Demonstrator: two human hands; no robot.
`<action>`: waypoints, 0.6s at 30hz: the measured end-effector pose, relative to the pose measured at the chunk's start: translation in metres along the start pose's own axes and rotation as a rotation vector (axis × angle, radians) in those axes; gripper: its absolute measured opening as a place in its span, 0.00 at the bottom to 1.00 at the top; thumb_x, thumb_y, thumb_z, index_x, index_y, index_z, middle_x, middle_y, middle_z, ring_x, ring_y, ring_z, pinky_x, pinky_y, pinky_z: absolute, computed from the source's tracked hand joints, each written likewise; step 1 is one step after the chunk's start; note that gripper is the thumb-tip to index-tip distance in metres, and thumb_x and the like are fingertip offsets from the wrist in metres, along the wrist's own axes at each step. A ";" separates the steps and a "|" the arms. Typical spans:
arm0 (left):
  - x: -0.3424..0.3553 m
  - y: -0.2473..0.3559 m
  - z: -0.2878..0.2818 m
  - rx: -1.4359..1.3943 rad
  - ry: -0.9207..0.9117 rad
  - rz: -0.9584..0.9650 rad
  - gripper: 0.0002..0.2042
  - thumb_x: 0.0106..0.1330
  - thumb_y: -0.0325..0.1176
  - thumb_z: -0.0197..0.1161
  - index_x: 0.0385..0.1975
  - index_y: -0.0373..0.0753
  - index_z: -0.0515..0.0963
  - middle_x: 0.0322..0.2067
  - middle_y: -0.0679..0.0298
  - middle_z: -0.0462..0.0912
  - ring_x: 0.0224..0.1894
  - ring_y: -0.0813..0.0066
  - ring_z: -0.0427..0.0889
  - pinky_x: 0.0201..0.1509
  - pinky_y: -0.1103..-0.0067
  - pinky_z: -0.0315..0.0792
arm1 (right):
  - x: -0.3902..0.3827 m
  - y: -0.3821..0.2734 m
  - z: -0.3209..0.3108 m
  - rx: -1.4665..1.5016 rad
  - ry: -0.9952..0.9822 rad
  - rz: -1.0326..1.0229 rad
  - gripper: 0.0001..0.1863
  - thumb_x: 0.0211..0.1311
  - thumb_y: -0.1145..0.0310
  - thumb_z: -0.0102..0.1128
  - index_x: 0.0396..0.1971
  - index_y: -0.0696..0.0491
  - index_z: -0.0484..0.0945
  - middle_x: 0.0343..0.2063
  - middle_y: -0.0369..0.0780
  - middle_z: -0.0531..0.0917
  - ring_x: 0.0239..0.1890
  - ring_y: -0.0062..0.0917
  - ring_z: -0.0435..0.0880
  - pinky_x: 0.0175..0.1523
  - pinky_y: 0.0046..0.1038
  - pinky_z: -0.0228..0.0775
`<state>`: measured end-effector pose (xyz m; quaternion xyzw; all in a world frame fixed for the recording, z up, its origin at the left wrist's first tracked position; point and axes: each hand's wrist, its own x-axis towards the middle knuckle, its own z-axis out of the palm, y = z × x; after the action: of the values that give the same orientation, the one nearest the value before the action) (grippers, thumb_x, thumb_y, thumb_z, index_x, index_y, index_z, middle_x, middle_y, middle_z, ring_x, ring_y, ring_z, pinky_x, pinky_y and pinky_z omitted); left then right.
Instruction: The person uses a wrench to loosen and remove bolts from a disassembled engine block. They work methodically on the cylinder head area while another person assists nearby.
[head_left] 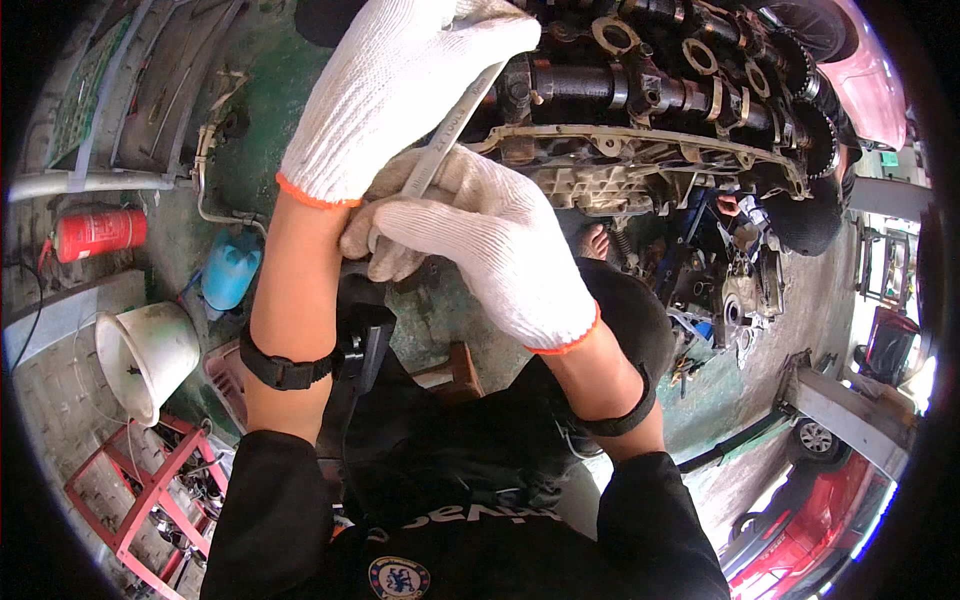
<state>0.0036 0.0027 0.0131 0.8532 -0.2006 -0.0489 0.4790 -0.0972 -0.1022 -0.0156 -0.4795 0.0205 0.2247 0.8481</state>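
Both my hands wear white knitted gloves with orange cuffs. A silver wrench (447, 138) slants between them beside the engine. My right hand (490, 235) is closed around its lower end, with the thumb along the shaft. Higher up, my left hand (385, 95) is curled over the upper end, and its fingers hide the wrench's head. Just right of my hands lies the opened engine (575, 85), dark and oily, with exposed camshafts and toothed sprockets at its far right. A light metal flange (640, 135) runs along the engine's near edge.
Another person in a dark cap (808, 222) is beside the engine's right end, near metal parts (740, 305) on the floor. Left are a fire extinguisher (100, 235), a blue jug (230, 272), a white bucket (165, 355) and a red rack (150, 490). A red car (815, 520) stands lower right.
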 end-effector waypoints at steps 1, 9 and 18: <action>-0.002 0.004 -0.001 -0.136 -0.016 -0.093 0.14 0.68 0.38 0.65 0.43 0.32 0.85 0.32 0.65 0.87 0.34 0.82 0.80 0.40 0.82 0.73 | -0.003 -0.001 0.000 -0.005 0.006 0.007 0.13 0.68 0.77 0.58 0.49 0.66 0.76 0.35 0.46 0.87 0.34 0.25 0.86 0.42 0.23 0.79; -0.011 0.025 -0.002 -0.075 0.083 -0.064 0.13 0.68 0.36 0.65 0.38 0.28 0.84 0.27 0.59 0.85 0.30 0.78 0.78 0.38 0.79 0.72 | -0.021 -0.027 -0.019 -0.235 0.120 0.126 0.12 0.66 0.74 0.59 0.43 0.66 0.77 0.27 0.42 0.86 0.29 0.21 0.84 0.39 0.21 0.77; 0.000 0.012 -0.004 -0.034 0.014 -0.085 0.15 0.67 0.38 0.64 0.36 0.28 0.83 0.30 0.48 0.84 0.32 0.61 0.82 0.42 0.71 0.73 | -0.037 -0.045 -0.039 -0.352 0.464 -0.105 0.14 0.67 0.73 0.57 0.45 0.68 0.80 0.16 0.35 0.76 0.14 0.13 0.67 0.22 0.16 0.56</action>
<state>0.0012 0.0004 0.0256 0.8530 -0.1603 -0.0667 0.4922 -0.1048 -0.1678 0.0088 -0.6583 0.1495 0.0649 0.7349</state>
